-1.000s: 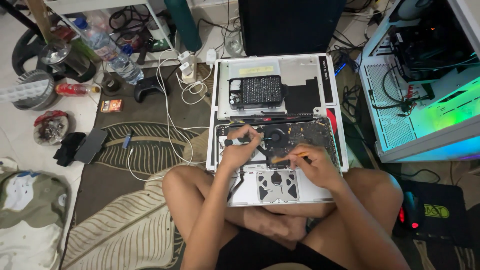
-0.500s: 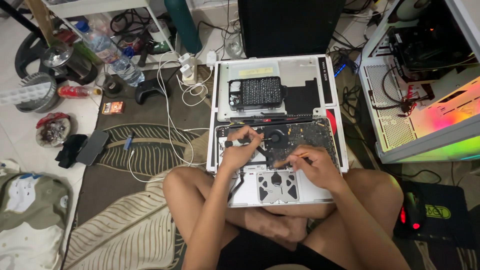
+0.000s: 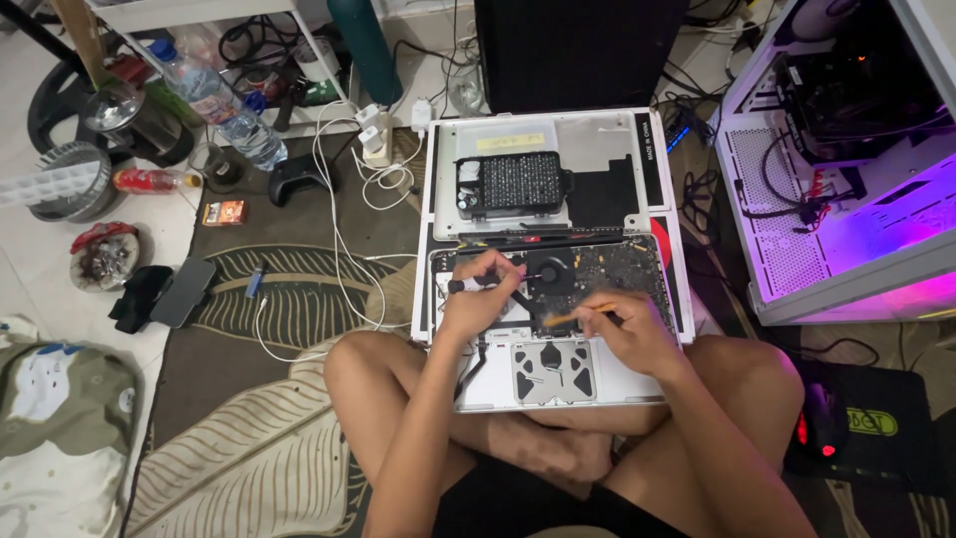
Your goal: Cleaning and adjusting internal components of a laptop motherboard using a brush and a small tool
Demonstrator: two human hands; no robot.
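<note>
Laptop: opened laptop [image 3: 558, 329] lies bottom-up on the person's crossed legs, its insides bare.
Left hand: left hand [image 3: 478, 304] rests over the laptop's left half, fingers curled round a black-handled screwdriver [image 3: 476, 283].
Right hand: right hand [image 3: 627, 334] sits over the laptop's right half, pinching a thin orange tool [image 3: 578, 315] whose tip points toward the fan [image 3: 551, 274].
Bit case: black bit case [image 3: 513, 184] lies on the removed bottom cover [image 3: 597, 139], just beyond the laptop.
</note>
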